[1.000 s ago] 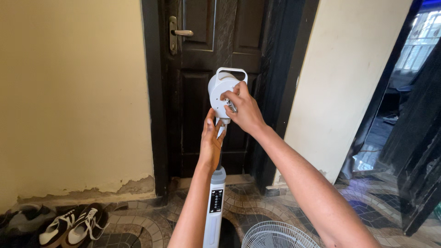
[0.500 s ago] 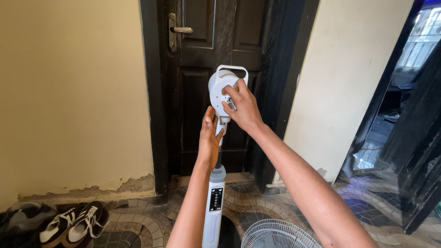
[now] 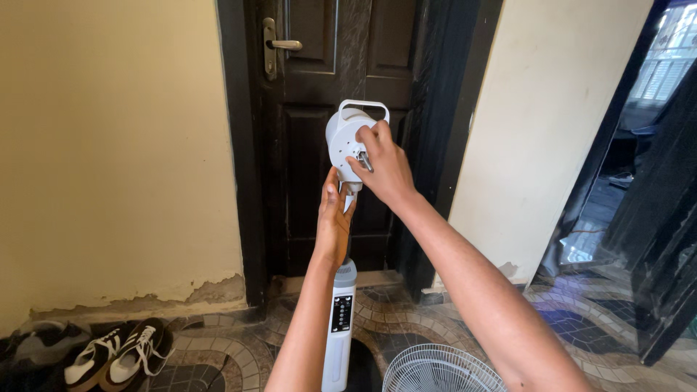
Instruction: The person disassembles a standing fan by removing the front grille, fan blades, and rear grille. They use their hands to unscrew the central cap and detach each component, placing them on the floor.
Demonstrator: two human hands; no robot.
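Observation:
A white standing-fan motor head (image 3: 343, 141) with a carry handle on top sits on a white stand column (image 3: 339, 327) that has a dark control panel. My right hand (image 3: 383, 168) is on the front face of the motor head, its fingers pinched around the metal shaft at the centre. Just below, my left hand (image 3: 333, 221) wraps the neck of the stand under the motor head. No blade or grille is on the head.
A white wire fan grille (image 3: 439, 370) lies on the patterned tile floor at the bottom. Behind the fan is a dark wooden door (image 3: 327, 87) with a metal handle. Black-and-white sneakers (image 3: 116, 352) lie at the lower left. An open doorway is at right.
The fan head and both hands have shifted slightly up and left in view. My right fingers stay on the shaft, with their position on it a little different.

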